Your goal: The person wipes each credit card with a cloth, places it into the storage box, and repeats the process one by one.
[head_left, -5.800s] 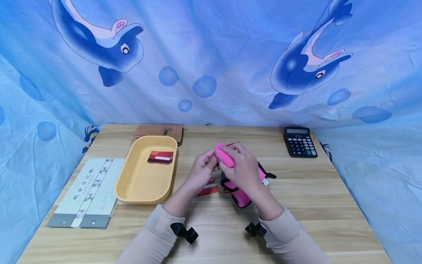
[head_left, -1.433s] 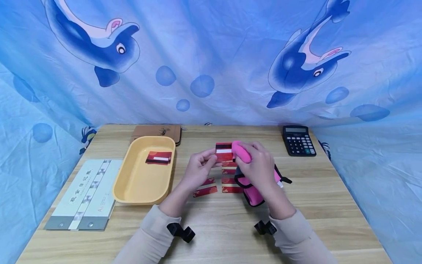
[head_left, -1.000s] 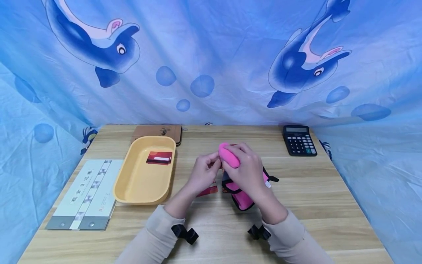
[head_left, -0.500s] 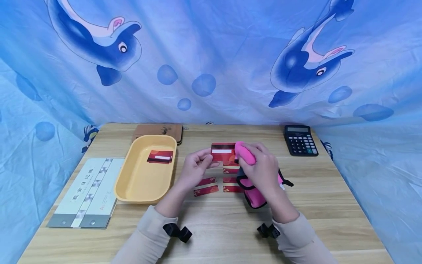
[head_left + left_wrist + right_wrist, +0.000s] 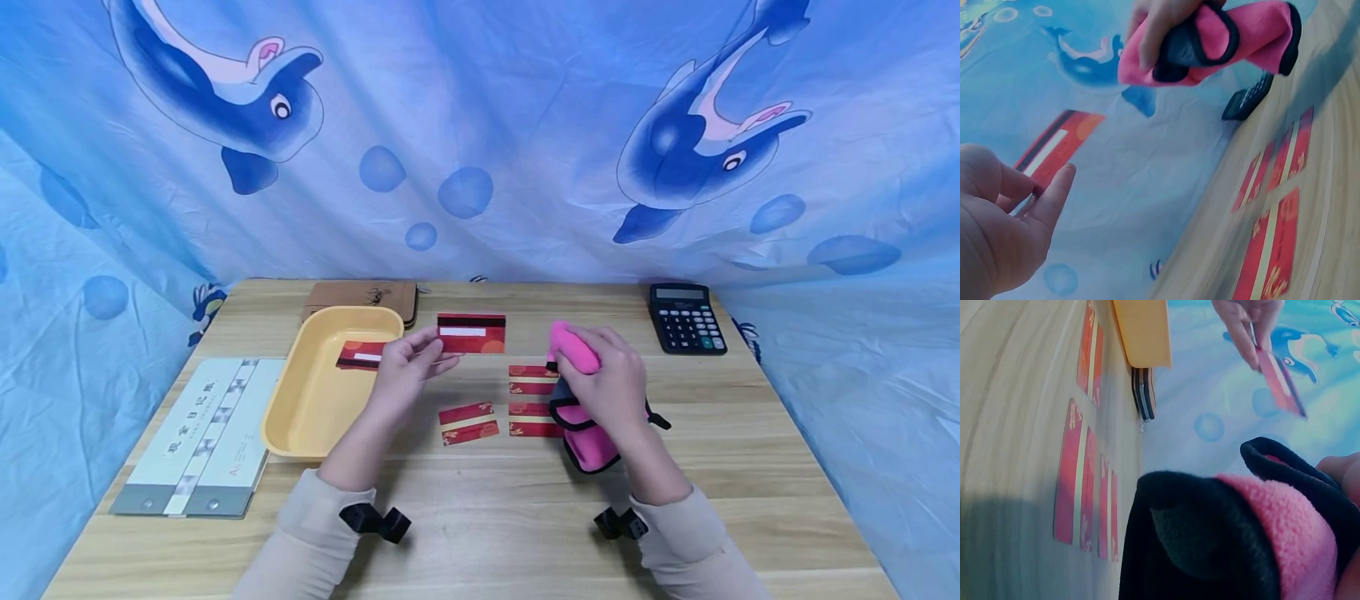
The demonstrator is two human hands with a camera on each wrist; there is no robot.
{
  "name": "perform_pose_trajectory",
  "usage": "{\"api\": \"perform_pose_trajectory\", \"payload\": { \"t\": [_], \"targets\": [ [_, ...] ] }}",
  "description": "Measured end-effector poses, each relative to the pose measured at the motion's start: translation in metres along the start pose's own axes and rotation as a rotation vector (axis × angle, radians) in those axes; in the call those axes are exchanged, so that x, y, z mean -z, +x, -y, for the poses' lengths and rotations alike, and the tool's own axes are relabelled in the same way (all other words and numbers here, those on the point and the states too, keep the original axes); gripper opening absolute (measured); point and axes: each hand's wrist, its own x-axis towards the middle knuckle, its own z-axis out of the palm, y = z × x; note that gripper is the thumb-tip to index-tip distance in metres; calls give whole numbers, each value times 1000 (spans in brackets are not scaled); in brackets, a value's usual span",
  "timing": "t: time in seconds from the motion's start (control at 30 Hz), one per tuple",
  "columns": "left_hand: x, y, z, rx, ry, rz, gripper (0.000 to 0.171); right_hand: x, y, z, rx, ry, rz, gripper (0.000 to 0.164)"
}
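The left hand [image 5: 405, 367] is pinching 1 red card [image 5: 480, 340] by its left end, the thumb and fingers being clamped on it; the card's dark stripe and white strip are showing. It is hanging in the air over the far middle of the table [image 5: 480, 533], to the right of the yellow tray [image 5: 318, 417].

The right hand [image 5: 611, 383] is gripping a pink cloth [image 5: 573, 346] with black edging, its fingers curling round the far end. The near part of the cloth is hanging toward the person, and in the head view it is covering the right ends of 2 cards [image 5: 532, 380] lying 1 nearer than the other. A slightly tilted card [image 5: 468, 423] is lying to their left.

In the tray, red cards [image 5: 360, 357] are lying at the far end, partly hidden behind the left hand. A pale folder [image 5: 198, 433] is resting to the left of the tray, and a brown case [image 5: 360, 297] is lying just beyond it. A black calculator [image 5: 686, 321] is sitting at the far right. Behind the table, a blue curtain [image 5: 525, 100] with printed dolphins is hanging.
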Motion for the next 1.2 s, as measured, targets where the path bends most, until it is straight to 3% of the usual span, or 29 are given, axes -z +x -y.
{"api": "perform_pose_trajectory", "payload": {
  "t": [0.17, 0.43, 0.63, 1.03, 1.2],
  "targets": [
    [17, 1, -4, 2, 4, -85, 38, 1, -1, -4, -16, 6, -3, 37],
    [55, 1, -8, -55, 33, -215, 31, -1, -4, -7, -34, 23, 3, 37],
    [85, 5, -8, -11, -19, -305, 35, -3, -5, -10, -39, 28, 7, 37],
    [124, 11, 5, 9, 20, -388, 35, -7, -6, -7, -41, 29, 27, 36],
    [138, 11, 9, 43, 154, -358, 36, -9, -7, -7, -41, 24, 31, 36]
  ]
}}
